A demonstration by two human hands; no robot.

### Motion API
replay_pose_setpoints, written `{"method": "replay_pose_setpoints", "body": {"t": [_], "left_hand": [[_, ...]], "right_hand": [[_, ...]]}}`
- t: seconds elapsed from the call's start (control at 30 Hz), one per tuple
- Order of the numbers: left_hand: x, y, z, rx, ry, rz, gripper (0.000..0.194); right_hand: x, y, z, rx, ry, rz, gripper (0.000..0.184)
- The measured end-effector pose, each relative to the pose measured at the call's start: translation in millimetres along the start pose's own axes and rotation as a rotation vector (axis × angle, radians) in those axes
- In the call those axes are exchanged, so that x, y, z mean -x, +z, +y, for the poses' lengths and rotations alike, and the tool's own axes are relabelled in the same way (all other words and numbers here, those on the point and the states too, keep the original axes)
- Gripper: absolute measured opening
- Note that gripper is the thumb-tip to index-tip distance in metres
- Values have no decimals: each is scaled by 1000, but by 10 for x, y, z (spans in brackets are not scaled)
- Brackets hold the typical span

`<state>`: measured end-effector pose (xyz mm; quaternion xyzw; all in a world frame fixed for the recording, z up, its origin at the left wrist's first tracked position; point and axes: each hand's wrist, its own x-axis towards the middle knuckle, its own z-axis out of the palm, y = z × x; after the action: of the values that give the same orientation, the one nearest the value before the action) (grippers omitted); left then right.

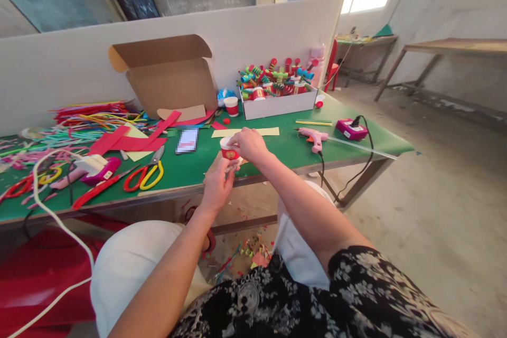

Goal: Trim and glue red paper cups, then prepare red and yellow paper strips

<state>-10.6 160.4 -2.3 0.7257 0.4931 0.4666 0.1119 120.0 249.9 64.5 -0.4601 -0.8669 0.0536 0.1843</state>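
Observation:
A small red and white paper cup (228,152) is held upright between my hands at the table's front edge. My left hand (217,186) is closed at the cup's lower side, its fingertips close to the base. From the right, my right hand (252,146) grips the cup's rim with bent fingers, and some fingertips are hidden by the cup. Just behind the cup lies a pale yellow paper strip (261,131). A piece of brown cardboard (213,165) shows beneath my hands.
Scissors (147,171), a phone (187,140) and red paper strips (137,143) lie left. A white box (280,107) of colourful crafts and another paper cup (231,106) stand behind. To the right are a pink glue gun (314,138) and a purple power socket (350,129) with cables.

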Motion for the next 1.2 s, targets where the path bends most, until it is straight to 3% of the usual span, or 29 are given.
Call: {"method": "replay_pose_setpoints", "body": {"t": [0.3,0.8,0.97,1.2], "left_hand": [[-2,-170,36,-24,-61,-6,14],[-125,-480,-183,92,-214,-76,19],[-191,-688,-242,136,-191,73,20],[-505,-982,-398,-273,-28,274,17]], "right_hand": [[-13,9,3,9,0,6,23],[-20,27,11,3,-6,19,22],[-22,33,12,-3,1,21,22],[-15,45,44,-136,-61,105,22]]}}
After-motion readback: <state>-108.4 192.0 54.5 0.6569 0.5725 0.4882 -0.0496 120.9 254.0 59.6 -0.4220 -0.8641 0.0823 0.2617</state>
